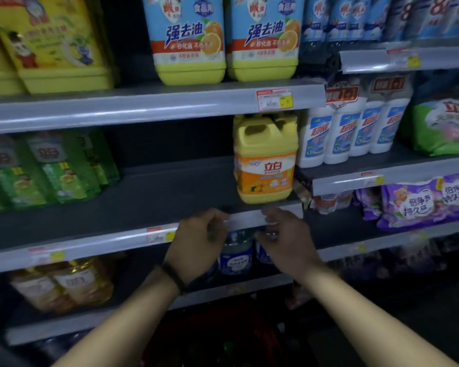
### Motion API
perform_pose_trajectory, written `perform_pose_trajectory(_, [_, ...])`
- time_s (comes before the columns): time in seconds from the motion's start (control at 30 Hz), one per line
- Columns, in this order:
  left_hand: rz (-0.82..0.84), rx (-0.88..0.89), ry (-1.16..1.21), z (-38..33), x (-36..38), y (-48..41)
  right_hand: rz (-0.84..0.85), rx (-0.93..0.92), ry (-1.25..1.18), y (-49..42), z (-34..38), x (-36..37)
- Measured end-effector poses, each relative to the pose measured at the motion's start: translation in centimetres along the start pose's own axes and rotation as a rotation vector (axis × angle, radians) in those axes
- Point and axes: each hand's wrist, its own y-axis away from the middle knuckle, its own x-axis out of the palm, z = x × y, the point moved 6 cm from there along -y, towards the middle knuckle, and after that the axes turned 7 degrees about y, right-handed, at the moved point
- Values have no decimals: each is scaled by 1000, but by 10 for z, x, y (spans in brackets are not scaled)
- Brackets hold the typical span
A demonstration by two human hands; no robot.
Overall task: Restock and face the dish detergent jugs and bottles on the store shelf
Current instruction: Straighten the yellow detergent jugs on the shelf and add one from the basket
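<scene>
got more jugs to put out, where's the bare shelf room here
Middle shelf: wide bare stretch between the green bottles and the yellow jug. Upper shelf: dark gap between the yellow bag and the blue-label jugs. Crowded right of the yellow jug, by the white bottles.

Smooth, opaque yellow plastic on the handled jug (pixel 266 157), with a glossy orange printed label. Same slick yellow-green plastic on the two blue-labelled jugs (pixel 190 35) above, labels shiny. Matt dark grey painted metal on the middle shelf deck (pixel 154 200); glossy clear plastic over the pale grey price rail (pixel 143 109), catching light in streaks. Thin paper for the red-and-yellow price tag (pixel 274 99). Smooth white plastic on the wrapped twin-pack bottles (pixel 355 128), under crinkled clear film. Soft, glossy purple plastic film on the refill pouches (pixel 424 200). Translucent green plastic on the blurred bottles (pixel 51 168) at left.
</scene>
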Motion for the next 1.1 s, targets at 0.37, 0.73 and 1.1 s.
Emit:
perform_pose_trajectory(0.37, [500, -376, -416, 124, -37, 218, 580, 74, -15, 127, 20, 204])
perform_pose_trajectory(0.73, [555, -755, -31, 222, -7, 330, 1146, 215, 236, 255, -43, 358])
perform_pose_trajectory(1.1, [663, -898, -6, 252, -8, 328, 1341, 235, 602, 272, -74, 439])
